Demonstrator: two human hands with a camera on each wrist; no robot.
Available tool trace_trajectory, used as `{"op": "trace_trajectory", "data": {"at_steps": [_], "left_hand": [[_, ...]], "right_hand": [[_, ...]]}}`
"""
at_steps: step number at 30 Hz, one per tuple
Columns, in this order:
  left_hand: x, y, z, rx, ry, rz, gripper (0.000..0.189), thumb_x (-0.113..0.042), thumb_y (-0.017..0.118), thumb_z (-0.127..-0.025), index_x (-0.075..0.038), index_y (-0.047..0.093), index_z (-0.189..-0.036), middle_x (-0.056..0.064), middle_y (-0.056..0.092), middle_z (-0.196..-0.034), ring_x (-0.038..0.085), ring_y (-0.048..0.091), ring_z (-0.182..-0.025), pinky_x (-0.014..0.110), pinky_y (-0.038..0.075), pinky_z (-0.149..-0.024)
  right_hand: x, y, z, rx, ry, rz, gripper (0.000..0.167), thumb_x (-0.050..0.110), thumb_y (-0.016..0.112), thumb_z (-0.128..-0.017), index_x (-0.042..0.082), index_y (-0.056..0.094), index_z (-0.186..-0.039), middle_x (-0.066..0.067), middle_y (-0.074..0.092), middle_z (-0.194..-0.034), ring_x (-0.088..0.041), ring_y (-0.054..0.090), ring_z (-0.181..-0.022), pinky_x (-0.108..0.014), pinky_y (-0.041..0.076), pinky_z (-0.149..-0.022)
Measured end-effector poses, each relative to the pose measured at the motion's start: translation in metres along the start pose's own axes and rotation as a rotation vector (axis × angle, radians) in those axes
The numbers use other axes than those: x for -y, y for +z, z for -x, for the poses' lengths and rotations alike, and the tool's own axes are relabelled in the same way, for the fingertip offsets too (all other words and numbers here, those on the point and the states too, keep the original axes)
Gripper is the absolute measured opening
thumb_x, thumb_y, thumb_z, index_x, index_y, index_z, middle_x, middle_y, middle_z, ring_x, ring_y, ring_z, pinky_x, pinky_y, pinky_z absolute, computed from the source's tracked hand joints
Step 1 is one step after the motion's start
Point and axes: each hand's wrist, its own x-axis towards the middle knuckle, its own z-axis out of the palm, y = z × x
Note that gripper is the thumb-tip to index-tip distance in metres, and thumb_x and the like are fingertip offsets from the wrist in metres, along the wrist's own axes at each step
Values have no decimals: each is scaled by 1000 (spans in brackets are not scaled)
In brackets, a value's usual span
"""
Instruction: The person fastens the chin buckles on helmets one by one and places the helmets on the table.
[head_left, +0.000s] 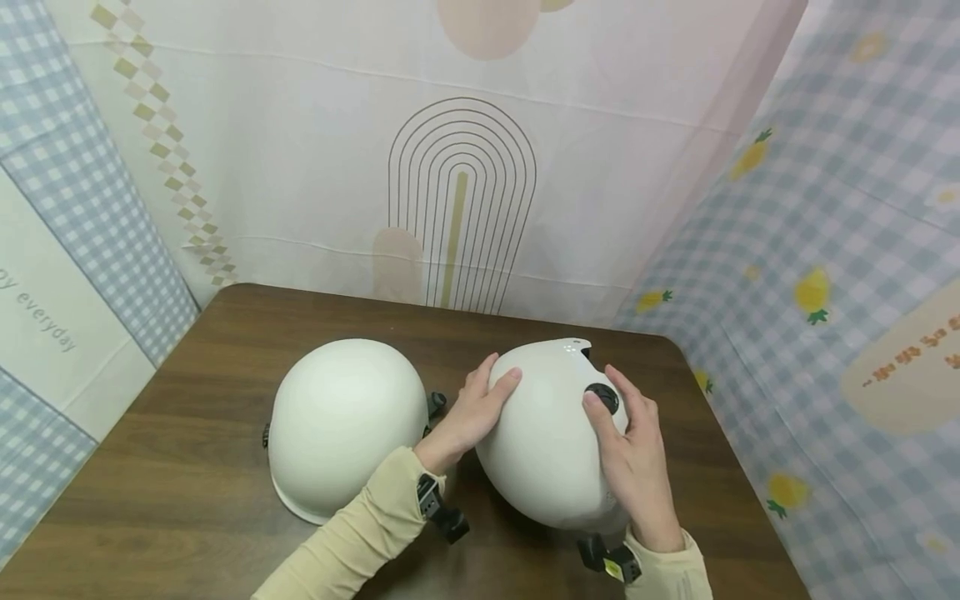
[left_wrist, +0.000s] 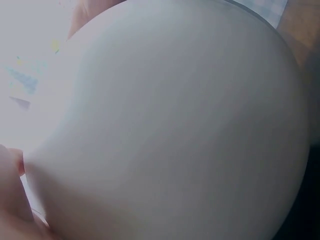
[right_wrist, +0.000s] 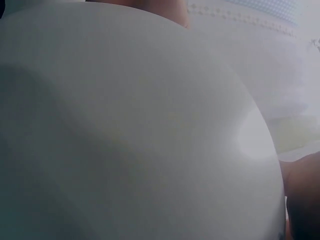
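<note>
Between both hands is a glossy white helmet (head_left: pixel 547 442), tipped so that its shell faces the camera and a notched edge points to the far right. My left hand (head_left: pixel 477 408) grips its left side, thumb on the shell and fingers reaching round the far side. At the right edge, my right hand (head_left: pixel 636 450) holds the shell with its thumb beside a round black vent (head_left: pixel 602 397). The shell fills most of the left wrist view, where a bit of the left hand (left_wrist: pixel 12 195) shows at the lower left. Its inside is hidden.
A second white helmet (head_left: pixel 348 425) sits dome up on the brown wooden table (head_left: pixel 172 467), left of the hands, with black fittings at its sides. Patterned cloth (head_left: pixel 322 167) hangs behind the table, and checked cloth (head_left: pixel 765 275) hangs along the right.
</note>
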Motion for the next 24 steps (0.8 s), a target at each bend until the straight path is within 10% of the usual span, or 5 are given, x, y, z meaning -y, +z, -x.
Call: {"op": "trace_trajectory", "data": {"at_steps": [24], "left_hand": [[-6, -4, 0, -12, 17, -96, 77, -66, 39, -94, -24, 20, -156, 11, 19, -158, 40, 8, -144, 70, 19, -104]], "right_hand": [[-1, 0, -2, 8, 40, -107, 59, 52, 54, -95, 25, 41, -147, -13, 41, -138, -32, 45, -121, -56, 38, -95]]}}
